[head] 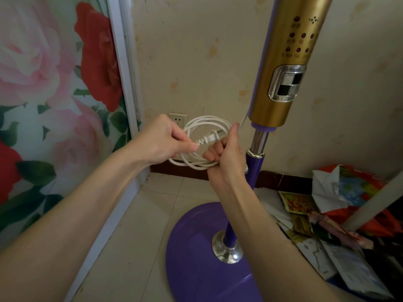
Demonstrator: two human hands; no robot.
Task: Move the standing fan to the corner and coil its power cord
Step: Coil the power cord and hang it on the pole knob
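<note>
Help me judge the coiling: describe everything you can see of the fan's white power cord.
The power cord is white, wound into several loose loops held in the air before the wall. Its plug lies across the coil's middle, prongs toward the left hand, which pinches it. The right hand grips the loops' right side. A strand rises toward the fan's gold column.

Pale tiled floor (157,216) in a room corner. The round purple fan base (196,264) sits flat on the tiles, with a chrome collar (227,250) at its middle. Just right of the fan base lies a loose heap of papers and printed packets (322,243). Behind that heap, by the wall, is a crumpled red and white bag (340,188). Left of the fan base, a white frame strip (104,234) runs along the floor's edge.
</note>
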